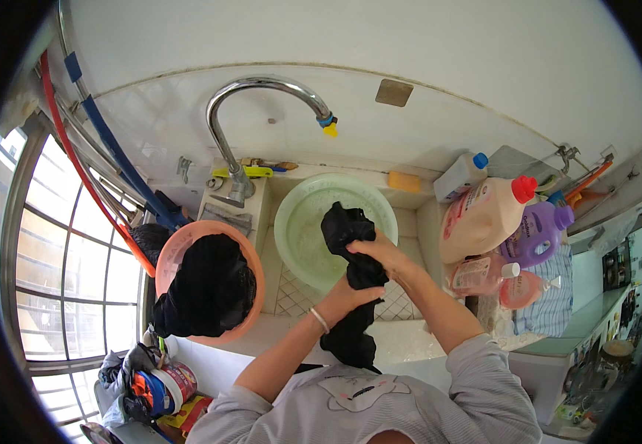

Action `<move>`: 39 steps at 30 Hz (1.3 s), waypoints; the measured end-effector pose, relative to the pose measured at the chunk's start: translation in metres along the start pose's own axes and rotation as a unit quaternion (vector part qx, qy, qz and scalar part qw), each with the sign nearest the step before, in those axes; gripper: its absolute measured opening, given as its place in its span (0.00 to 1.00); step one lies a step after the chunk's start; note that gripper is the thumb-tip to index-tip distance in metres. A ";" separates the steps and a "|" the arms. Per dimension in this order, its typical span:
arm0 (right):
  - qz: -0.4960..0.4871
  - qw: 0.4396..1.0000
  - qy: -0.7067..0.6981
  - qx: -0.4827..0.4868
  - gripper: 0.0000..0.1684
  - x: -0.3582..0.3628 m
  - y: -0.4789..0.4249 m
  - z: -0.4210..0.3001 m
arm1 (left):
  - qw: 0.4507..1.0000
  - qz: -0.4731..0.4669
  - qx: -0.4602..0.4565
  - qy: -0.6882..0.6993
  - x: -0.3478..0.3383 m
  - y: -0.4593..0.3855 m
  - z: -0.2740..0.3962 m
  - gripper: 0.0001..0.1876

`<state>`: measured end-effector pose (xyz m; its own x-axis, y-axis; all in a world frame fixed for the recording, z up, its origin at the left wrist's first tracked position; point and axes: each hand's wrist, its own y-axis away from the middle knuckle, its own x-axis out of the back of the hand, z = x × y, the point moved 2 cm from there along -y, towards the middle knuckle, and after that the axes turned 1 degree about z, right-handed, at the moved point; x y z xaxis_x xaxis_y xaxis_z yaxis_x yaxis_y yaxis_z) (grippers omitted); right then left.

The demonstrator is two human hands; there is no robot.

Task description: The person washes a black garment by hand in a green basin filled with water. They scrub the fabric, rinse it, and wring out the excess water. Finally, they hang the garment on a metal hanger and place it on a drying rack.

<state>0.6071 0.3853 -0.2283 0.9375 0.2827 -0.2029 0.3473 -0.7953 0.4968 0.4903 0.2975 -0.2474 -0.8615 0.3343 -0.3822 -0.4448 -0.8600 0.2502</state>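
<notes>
My left hand and my right hand both grip a bunched black cloth garment, the right hand higher up and the left hand below it. The top of the garment is over the right part of a pale green plastic basin with sudsy water; its lower end hangs at the front of my shirt. The basin stands in a tiled sink. More black clothing is heaped in a pink plastic basin to the left, partly hanging over its rim.
A curved chrome faucet with a yellow tip rises behind the sink. A sponge and a green-handled brush lie on the back ledge. Detergent bottles and a striped cloth are at the right, a barred window at the left.
</notes>
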 end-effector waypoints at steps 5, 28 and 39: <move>0.084 0.902 0.373 0.201 0.39 -0.005 -0.027 0.015 | 0.985 0.125 -0.057 -0.105 0.013 -0.037 -0.048 0.41; -0.135 0.990 0.005 0.027 0.59 0.028 -0.001 -0.001 | 0.920 -0.014 0.133 0.367 0.028 -0.001 -0.026 0.27; -0.359 0.733 -0.568 0.104 0.56 -0.049 -0.035 0.054 | 0.615 -0.205 0.021 0.761 -0.001 0.000 -0.052 0.33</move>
<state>0.5479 0.3708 -0.2812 -0.1495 0.1341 -0.9796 0.6213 -0.7580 -0.1986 0.5042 0.2765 -0.2933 0.5394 -0.2553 -0.8024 -0.5810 -0.8026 -0.1351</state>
